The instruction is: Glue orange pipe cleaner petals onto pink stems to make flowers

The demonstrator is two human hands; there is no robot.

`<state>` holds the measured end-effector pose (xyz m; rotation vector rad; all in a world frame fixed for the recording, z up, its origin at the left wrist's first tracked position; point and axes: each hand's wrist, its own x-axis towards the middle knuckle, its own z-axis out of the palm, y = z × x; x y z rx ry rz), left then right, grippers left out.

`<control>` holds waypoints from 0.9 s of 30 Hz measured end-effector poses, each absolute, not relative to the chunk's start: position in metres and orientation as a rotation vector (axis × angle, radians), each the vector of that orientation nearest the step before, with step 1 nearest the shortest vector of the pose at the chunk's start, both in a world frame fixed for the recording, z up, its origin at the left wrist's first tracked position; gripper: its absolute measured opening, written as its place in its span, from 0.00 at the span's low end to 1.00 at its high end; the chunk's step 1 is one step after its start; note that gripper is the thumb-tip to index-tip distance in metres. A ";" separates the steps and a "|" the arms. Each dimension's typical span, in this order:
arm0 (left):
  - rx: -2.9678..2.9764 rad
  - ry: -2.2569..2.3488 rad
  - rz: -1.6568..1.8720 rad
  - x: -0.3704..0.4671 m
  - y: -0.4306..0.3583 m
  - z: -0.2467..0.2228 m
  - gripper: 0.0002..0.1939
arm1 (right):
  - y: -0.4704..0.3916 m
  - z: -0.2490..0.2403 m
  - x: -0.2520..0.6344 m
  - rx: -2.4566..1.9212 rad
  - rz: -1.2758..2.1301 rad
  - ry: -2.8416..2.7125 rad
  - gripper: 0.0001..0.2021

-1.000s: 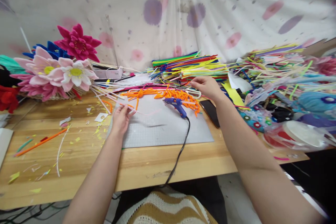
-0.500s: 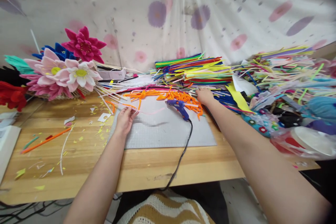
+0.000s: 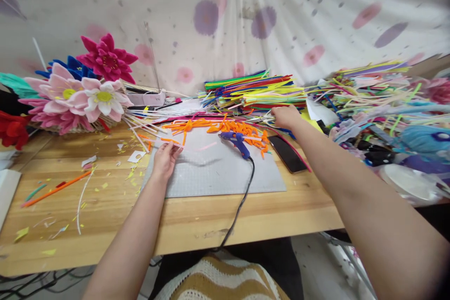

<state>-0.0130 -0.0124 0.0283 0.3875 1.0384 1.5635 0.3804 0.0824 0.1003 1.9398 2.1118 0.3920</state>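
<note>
My left hand (image 3: pixel 166 158) pinches an orange pipe cleaner (image 3: pixel 171 140) above the left part of the grey mat (image 3: pixel 225 178). My right hand (image 3: pixel 285 117) reaches to the back right, its fingers closed around or at what look like metal scissors (image 3: pixel 262 118); its exact grip is too small to tell. Twisted orange pipe cleaners (image 3: pixel 235 127) lie along the back of the mat. A purple glue gun (image 3: pixel 238 141) rests on them, its black cord running to the front edge.
Fuzzy flowers (image 3: pixel 103 96) stand at the left. Behind lie bundles of coloured pipe cleaners (image 3: pixel 270 91). A phone (image 3: pixel 288 153) lies right of the mat. Yellow scraps and an orange stick (image 3: pixel 58 189) are on the left of the table (image 3: pixel 116 239).
My right hand has moved slightly right and back, and the phone beside the mat now shows. The view has shifted a little; my left hand keeps its pinch.
</note>
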 end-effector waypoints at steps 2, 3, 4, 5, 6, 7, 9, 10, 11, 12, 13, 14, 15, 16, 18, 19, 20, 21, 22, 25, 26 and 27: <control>0.387 1.032 1.572 -0.013 -0.013 0.028 0.04 | 0.079 0.104 0.382 1.928 0.492 2.198 0.17; 0.387 1.029 1.579 -0.013 -0.013 0.028 0.04 | 0.077 0.106 0.383 1.928 0.530 2.231 0.17; 0.388 1.024 1.585 -0.013 -0.013 0.028 0.04 | 0.076 0.109 0.383 1.936 0.551 2.255 0.18; 0.390 1.020 1.590 -0.013 -0.013 0.028 0.04 | 0.075 0.111 0.384 1.955 0.549 2.271 0.18; 0.394 1.015 1.593 -0.013 -0.014 0.027 0.04 | 0.074 0.114 0.385 1.990 0.517 2.277 0.18; 0.396 1.009 1.595 -0.013 -0.014 0.027 0.05 | 0.073 0.117 0.385 2.046 0.458 2.276 0.18; 0.395 0.989 1.598 -0.013 -0.014 0.027 0.05 | 0.070 0.125 0.384 2.204 0.285 2.274 0.16; 0.391 0.973 1.604 -0.013 -0.014 0.026 0.05 | 0.068 0.130 0.381 2.290 0.188 2.295 0.16; 0.388 0.952 1.612 -0.013 -0.014 0.026 0.05 | 0.065 0.135 0.378 2.362 0.090 2.345 0.16; 0.389 0.928 1.622 -0.013 -0.013 0.025 0.05 | 0.060 0.140 0.372 2.393 0.001 2.438 0.16; 0.396 0.904 1.631 -0.013 -0.012 0.025 0.04 | 0.055 0.146 0.364 2.396 -0.057 2.548 0.18; 0.409 0.883 1.640 -0.014 -0.012 0.024 0.04 | 0.048 0.152 0.354 2.361 -0.103 2.656 0.20; 0.423 0.866 1.647 -0.013 -0.011 0.024 0.04 | 0.040 0.158 0.342 2.307 -0.140 2.733 0.22; 0.435 0.856 1.656 -0.013 -0.011 0.023 0.04 | 0.030 0.164 0.328 2.245 -0.160 2.783 0.23; 0.440 0.843 1.680 -0.013 -0.010 0.022 0.05 | 0.009 0.172 0.298 2.134 -0.152 2.847 0.25; 0.435 0.836 1.695 -0.013 -0.010 0.022 0.06 | -0.001 0.173 0.282 2.071 -0.178 2.849 0.25; 0.428 0.828 1.712 -0.013 -0.010 0.022 0.06 | -0.011 0.172 0.267 2.017 -0.217 2.833 0.26; 0.416 0.819 1.729 -0.013 -0.009 0.021 0.06 | -0.020 0.168 0.253 1.960 -0.262 2.816 0.26; 0.400 0.814 1.746 -0.014 -0.009 0.021 0.07 | -0.028 0.162 0.241 1.887 -0.316 2.808 0.26; 0.314 0.799 1.808 -0.018 -0.008 0.021 0.10 | -0.043 0.132 0.216 1.636 -0.464 2.819 0.27; 0.274 0.792 1.831 -0.020 -0.008 0.020 0.11 | -0.045 0.119 0.211 1.577 -0.474 2.828 0.27; 0.238 0.784 1.849 -0.021 -0.008 0.020 0.11 | -0.046 0.108 0.207 1.548 -0.467 2.813 0.27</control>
